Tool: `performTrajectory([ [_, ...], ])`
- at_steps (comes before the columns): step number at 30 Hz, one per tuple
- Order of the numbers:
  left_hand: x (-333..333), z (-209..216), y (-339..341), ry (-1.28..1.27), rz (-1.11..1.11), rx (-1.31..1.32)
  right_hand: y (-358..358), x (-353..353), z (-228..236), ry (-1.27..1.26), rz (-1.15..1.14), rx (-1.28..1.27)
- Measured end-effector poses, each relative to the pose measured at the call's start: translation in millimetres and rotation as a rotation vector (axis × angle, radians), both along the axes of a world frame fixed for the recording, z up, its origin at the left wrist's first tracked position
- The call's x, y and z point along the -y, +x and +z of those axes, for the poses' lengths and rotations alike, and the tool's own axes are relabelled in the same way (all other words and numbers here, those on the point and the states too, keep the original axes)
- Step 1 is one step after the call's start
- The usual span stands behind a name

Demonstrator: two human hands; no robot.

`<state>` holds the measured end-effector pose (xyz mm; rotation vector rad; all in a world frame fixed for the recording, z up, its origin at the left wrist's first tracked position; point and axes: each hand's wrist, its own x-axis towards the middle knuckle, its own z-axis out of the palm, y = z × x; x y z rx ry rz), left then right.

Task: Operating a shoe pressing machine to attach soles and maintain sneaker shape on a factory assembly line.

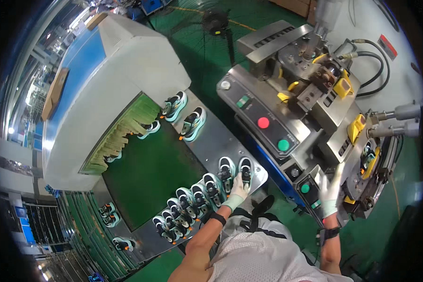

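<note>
My left hand [238, 189], in a white glove, rests on a black-and-mint sneaker [245, 168] at the end of a row of several sneakers [192, 199] lined along the steel ledge [211, 141] of a conveyor. My right hand [329, 188], also gloved, is raised with fingers spread in front of a steel press machine [305, 108], close to its green button [305, 188]; it holds nothing. A sneaker [369, 155] sits clamped in the machine's yellow fixtures on the right.
The green conveyor belt [150, 174] comes out of a white tunnel housing [122, 80] with a strip curtain. Two more sneakers [183, 115] lie near the tunnel mouth. A floor fan [216, 23] stands behind. Racks with sneakers [109, 211] sit lower left.
</note>
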<state>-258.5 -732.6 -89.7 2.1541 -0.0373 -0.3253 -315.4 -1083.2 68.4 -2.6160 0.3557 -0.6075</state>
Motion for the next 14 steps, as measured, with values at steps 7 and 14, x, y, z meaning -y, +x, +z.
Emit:
performTrajectory([
  [7,-193,44,87,0.028,0.046,0.347,-13,-85,-61,-0.269,0.006,-0.427],
  [14,-452,21,252,0.571,0.289,0.46,-90,-127,-5,0.209,-0.16,-0.5],
])
